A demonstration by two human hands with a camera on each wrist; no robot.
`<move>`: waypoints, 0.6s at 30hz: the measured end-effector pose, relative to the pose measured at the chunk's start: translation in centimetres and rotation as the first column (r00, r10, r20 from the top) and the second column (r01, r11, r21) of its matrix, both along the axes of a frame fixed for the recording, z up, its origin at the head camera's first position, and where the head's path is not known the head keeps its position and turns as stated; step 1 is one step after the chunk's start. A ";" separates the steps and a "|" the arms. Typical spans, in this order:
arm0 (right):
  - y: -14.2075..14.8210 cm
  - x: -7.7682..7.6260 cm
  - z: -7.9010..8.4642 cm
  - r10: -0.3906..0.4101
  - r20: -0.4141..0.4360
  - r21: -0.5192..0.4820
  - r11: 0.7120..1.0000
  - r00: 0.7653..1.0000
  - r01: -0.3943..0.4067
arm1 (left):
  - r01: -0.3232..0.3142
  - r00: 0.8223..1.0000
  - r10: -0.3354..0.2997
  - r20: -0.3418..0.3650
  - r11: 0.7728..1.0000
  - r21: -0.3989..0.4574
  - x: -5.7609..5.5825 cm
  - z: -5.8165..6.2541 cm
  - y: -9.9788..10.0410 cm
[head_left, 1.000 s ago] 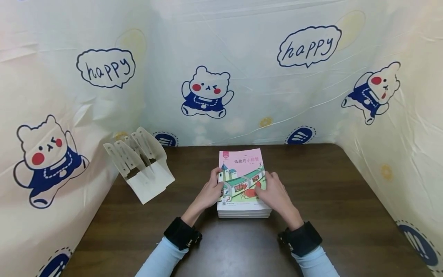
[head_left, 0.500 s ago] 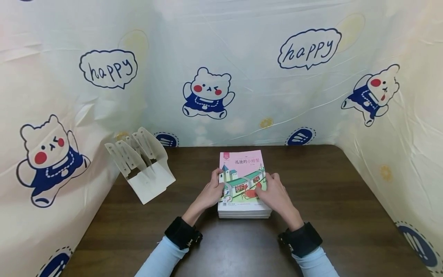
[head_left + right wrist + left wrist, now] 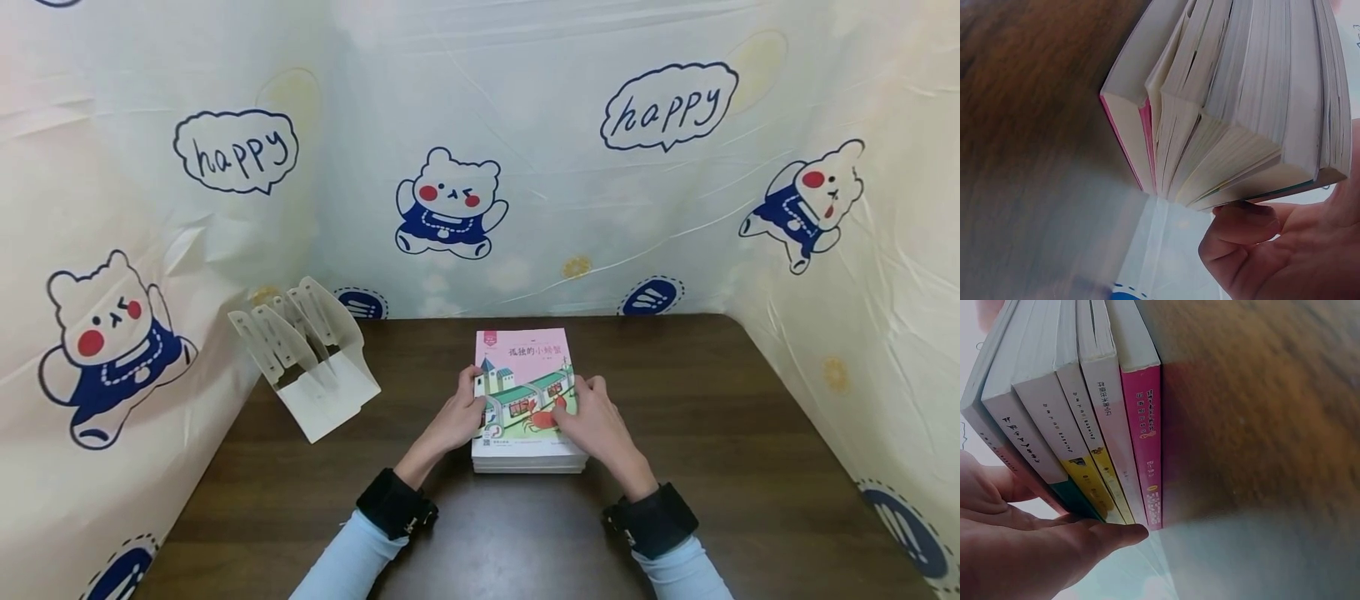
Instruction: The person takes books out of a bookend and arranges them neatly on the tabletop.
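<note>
A stack of several paperback books (image 3: 525, 350) lies on the brown table, its pink top cover showing a green train and a red crab. My left hand (image 3: 454, 414) grips the stack's left side, thumb at the cover's edge. In the left wrist view, its fingers (image 3: 1100, 540) lie along the spines (image 3: 1072, 437), the lowest one magenta. Opposite it, my right hand (image 3: 600, 423) holds the right side with the thumb on the cover. In the right wrist view, bent fingers (image 3: 1241, 225) touch the page edges (image 3: 1235, 156).
A white slotted rack (image 3: 322, 404) with upright dividers stands at the table's back left. A pale curtain (image 3: 555, 208) printed with bears surrounds the table (image 3: 712, 400) at the back and sides. Black bands (image 3: 652, 517) circle both wrists.
The head view has shifted very slightly. Both hands keep their places on the stack of books, which has not visibly moved on the table.
</note>
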State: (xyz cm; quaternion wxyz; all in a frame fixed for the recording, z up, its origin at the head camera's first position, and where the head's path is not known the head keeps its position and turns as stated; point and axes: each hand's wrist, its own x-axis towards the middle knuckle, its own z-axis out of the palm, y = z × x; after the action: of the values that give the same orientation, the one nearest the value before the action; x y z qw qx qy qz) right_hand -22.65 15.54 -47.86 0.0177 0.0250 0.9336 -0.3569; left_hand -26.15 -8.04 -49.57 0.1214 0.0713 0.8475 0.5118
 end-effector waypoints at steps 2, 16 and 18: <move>0.0 0.0 0.0 0.003 0.001 0.002 1.000 1.000 -0.003 | 0.003 1.000 -0.003 0.002 1.000 -0.005 -0.1 0.0 -0.1; -0.2 -0.3 -0.1 0.032 0.005 0.018 0.999 0.999 -0.032 | -0.004 1.000 0.004 0.030 1.000 0.000 -0.4 0.3 -0.1; -0.2 -0.3 -0.2 0.034 0.006 0.015 0.999 0.999 -0.034 | -0.001 1.000 0.001 0.030 1.000 0.003 -0.5 0.2 -0.1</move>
State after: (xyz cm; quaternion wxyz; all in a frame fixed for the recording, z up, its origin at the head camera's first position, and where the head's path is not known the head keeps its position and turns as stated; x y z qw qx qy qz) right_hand -22.97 15.33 -48.05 0.0261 0.0104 0.9365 -0.3496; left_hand -26.68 -8.19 -49.34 0.1336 0.0633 0.8448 0.5142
